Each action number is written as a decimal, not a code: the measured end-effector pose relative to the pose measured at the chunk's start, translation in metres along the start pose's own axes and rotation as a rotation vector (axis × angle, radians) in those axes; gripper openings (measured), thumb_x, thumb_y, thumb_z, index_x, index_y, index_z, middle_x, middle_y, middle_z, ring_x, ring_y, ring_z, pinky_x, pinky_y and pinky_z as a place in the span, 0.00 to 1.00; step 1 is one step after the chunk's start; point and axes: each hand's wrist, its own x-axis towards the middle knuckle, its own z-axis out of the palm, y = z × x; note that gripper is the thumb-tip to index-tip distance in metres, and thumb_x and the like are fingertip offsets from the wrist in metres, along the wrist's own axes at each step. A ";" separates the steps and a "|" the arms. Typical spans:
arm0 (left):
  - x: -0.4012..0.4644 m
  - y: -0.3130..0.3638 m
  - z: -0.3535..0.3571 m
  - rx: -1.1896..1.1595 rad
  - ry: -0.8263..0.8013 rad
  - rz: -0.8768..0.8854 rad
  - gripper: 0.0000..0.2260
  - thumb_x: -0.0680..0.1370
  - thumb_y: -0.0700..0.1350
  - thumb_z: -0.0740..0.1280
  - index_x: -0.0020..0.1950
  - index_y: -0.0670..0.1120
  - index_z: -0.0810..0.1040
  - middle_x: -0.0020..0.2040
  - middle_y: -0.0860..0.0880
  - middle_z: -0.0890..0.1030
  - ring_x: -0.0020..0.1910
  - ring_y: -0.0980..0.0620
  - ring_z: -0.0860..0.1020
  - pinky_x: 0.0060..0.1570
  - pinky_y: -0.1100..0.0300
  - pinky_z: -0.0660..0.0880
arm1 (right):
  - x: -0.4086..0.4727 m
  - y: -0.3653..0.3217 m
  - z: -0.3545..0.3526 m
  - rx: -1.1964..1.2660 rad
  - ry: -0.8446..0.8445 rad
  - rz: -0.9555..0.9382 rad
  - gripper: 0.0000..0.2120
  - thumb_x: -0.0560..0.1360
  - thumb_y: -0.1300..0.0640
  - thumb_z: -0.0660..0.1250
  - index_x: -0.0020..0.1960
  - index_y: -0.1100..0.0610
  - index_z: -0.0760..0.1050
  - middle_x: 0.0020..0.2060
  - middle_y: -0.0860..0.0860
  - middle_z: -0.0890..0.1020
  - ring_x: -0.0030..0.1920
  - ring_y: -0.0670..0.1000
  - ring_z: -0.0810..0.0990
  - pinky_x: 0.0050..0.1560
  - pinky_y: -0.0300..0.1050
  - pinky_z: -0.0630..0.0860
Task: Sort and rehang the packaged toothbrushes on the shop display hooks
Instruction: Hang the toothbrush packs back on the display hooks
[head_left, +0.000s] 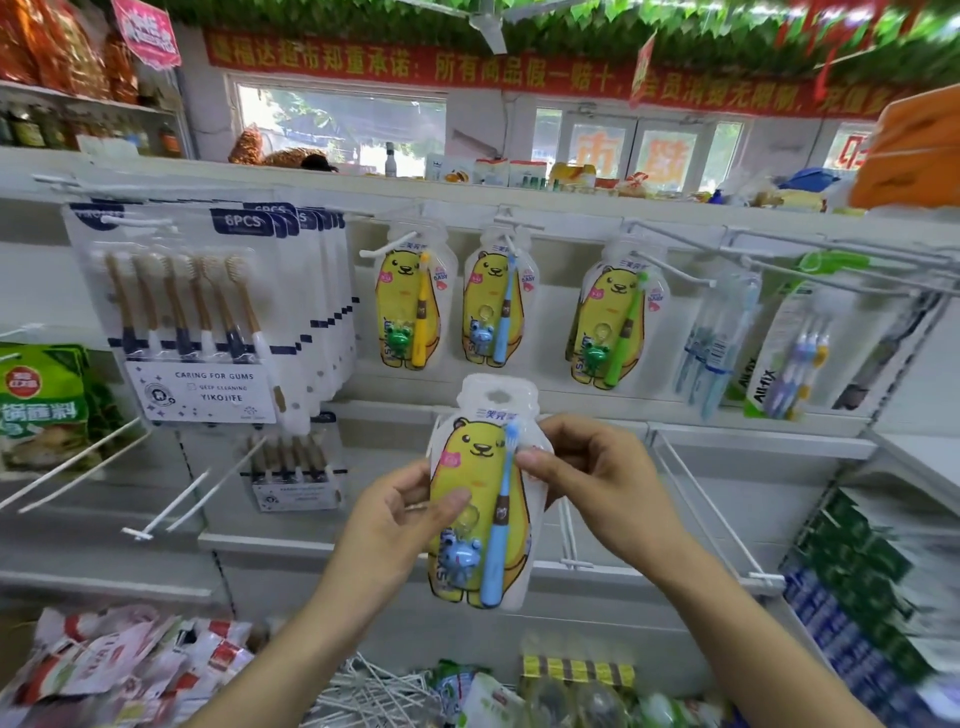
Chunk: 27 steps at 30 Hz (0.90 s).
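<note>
I hold a yellow bear pack with a blue toothbrush (480, 499) upright in front of the display. My left hand (400, 525) pinches its left edge, thumb on the front. My right hand (592, 483) pinches its upper right edge. On the top row of hooks hang three similar bear packs: one with a yellow brush (410, 306), one with a blue brush (496, 306), one with a green brush (613, 322). Big six-brush packs (192, 322) hang at the left, and clear multi-brush packs (722, 338) at the right.
Bare white hooks (171, 504) stick out at lower left, and long wire hooks (711, 514) at lower right. A bin below holds loose packets (130, 665) and loose white hooks (374, 691). Boxed goods (852, 587) fill the right shelf.
</note>
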 end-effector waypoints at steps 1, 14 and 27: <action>-0.002 -0.003 0.000 0.013 -0.026 -0.018 0.13 0.70 0.43 0.71 0.53 0.43 0.82 0.47 0.48 0.87 0.45 0.53 0.86 0.42 0.63 0.81 | 0.000 -0.002 -0.002 0.012 0.021 -0.007 0.03 0.77 0.62 0.70 0.49 0.57 0.81 0.42 0.53 0.87 0.42 0.53 0.86 0.39 0.46 0.82; 0.000 0.018 -0.005 0.054 -0.073 0.074 0.19 0.67 0.33 0.75 0.57 0.39 0.79 0.47 0.42 0.87 0.42 0.42 0.86 0.41 0.54 0.83 | 0.027 -0.042 -0.006 0.030 0.143 -0.222 0.04 0.80 0.63 0.66 0.51 0.59 0.80 0.42 0.50 0.86 0.41 0.47 0.84 0.37 0.43 0.80; 0.029 0.031 -0.001 0.024 -0.024 0.120 0.18 0.66 0.36 0.75 0.55 0.41 0.80 0.45 0.41 0.87 0.39 0.39 0.85 0.39 0.51 0.83 | 0.059 -0.050 -0.007 0.012 0.243 -0.243 0.05 0.80 0.61 0.67 0.52 0.57 0.82 0.42 0.47 0.86 0.43 0.48 0.85 0.41 0.42 0.80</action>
